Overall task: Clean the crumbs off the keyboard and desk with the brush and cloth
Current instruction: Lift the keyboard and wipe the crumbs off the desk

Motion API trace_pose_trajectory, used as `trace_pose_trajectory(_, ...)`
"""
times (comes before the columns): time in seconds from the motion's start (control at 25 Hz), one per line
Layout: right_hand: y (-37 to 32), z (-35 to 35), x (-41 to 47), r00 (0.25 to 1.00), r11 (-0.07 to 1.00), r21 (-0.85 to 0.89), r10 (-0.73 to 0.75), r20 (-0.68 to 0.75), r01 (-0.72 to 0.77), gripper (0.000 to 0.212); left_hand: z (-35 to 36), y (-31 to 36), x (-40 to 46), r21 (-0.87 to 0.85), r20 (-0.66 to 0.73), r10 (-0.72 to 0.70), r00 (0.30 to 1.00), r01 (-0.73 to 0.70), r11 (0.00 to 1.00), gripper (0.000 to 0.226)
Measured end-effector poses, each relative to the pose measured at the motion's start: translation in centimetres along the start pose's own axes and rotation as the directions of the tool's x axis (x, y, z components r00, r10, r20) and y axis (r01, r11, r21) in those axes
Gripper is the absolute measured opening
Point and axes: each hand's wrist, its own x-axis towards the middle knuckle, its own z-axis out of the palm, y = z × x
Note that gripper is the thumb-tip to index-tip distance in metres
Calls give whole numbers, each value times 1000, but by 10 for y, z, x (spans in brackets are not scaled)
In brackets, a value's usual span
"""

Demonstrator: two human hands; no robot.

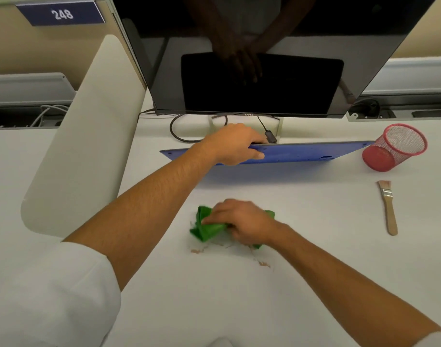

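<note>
My left hand (235, 145) grips the upper edge of the blue keyboard (302, 152), which is tilted up on its long edge with its underside facing me. Nearer to me, my right hand (242, 222) grips a crumpled green cloth (205, 227) pressed on the white desk (314, 246). Brownish crumbs (263, 263) lie scattered on the desk just in front of the cloth. The wooden-handled brush (388, 207) lies flat at the right, apart from both hands.
A red mesh cup (394, 147) lies tipped beside the keyboard's right end. A dark monitor (264, 58) stands behind, with cables (174, 131) at its stand. A cream divider panel (89, 134) stands on the left.
</note>
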Motion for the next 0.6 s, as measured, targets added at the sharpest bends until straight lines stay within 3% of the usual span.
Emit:
trace_pose_trajectory(0.08, 17, -16, -11, 974, 993, -109, 26, -225, -52, 55, 10, 3, -10, 25, -29, 21, 999, -21, 999, 37)
trace_pose_trajectory(0.16, 34, -16, -26, 948, 971, -191, 82, -309, -147, 53, 22, 6, -19, 50, -51, 24, 998, -21, 999, 39)
trace_pose_trajectory(0.28, 35, 5, -44, 950, 952, -219, 153, -271, -216, 50, 37, 11, -26, 31, -78, 7, 997, -5, 1000, 43)
trace_pose_trajectory(0.6, 5, 42, -71, 973, 973, -211, 40, -229, -90, 52, 77, 16, -41, -32, -69, 15, 997, -18, 999, 57)
